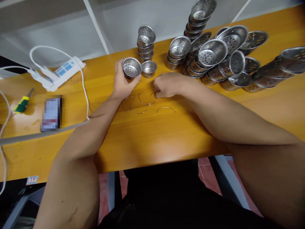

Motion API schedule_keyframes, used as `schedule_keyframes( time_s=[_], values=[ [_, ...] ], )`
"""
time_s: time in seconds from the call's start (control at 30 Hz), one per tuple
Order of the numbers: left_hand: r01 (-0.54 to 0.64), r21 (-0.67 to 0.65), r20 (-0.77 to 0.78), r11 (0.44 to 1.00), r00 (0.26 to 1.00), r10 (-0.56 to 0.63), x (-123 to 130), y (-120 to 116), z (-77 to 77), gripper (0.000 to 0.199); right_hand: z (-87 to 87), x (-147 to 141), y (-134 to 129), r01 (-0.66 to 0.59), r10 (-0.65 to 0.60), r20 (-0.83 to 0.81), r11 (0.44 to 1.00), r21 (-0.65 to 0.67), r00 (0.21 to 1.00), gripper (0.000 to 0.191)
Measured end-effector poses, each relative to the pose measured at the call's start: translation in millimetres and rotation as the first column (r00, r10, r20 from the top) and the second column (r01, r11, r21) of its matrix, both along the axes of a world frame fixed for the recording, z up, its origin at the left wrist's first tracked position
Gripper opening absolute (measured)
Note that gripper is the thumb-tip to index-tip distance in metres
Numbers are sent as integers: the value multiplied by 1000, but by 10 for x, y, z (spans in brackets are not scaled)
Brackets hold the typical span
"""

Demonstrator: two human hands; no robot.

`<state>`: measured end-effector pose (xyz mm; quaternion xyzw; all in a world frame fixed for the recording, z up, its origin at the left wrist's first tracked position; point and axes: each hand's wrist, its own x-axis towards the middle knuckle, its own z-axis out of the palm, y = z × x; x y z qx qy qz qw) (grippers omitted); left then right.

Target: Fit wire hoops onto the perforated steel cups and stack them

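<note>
Head view, looking down on a glossy orange-yellow wooden table [152,140]. Left hand [122,83] is wrapped around a small strainer cup [132,67], shiny stamped steel, round, straight-walled, its flat bottom punched with small holes; the cup is tilted with its mouth toward the camera, held just above the tabletop. A second loose cup [149,68] of the same make sits upright just beside it, on the right. Right hand [166,84] is curled knuckles-up with fingertips pinched on the table at the end of a thin wire ring [147,99]; whether the wire is actually gripped cannot be told. About four such wire arcs lie between and below the hands, bare thin metal, open half-circles, one wire arc [166,109] lying apart to the right. Behind the cups, a stack of cups [145,43], about four high. Further right, a heap of strainer cups [221,57], nested in rows and columns, too many to count exactly. Far left: a white power strip [60,71] with cable, a green-handled screwdriver [22,103], a phone [51,114] lying flat.
</note>
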<state>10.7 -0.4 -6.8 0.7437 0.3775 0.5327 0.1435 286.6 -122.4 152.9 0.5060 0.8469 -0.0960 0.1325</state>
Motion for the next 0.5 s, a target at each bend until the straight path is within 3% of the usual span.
schedule_keyframes(
  time_s=[0.1,0.27,0.4,0.5],
  values=[
    [8,5,-19,1000,1000,-8,27,-56,34,84,-8,72,76,-23,23,-67,1000,8,997,5],
    [34,-21,-33,999,999,-35,54,-80,66,86,103,208,144,-12,13,-352,1000,6,936,9],
    [55,-28,-44,998,997,-57,62,-86,67,87,193,273,123,58,-100,-498,993,-99,861,16],
    [68,-43,-41,997,997,-70,63,-91,49,90,250,295,97,61,-145,-531,983,-173,835,10]
  ],
)
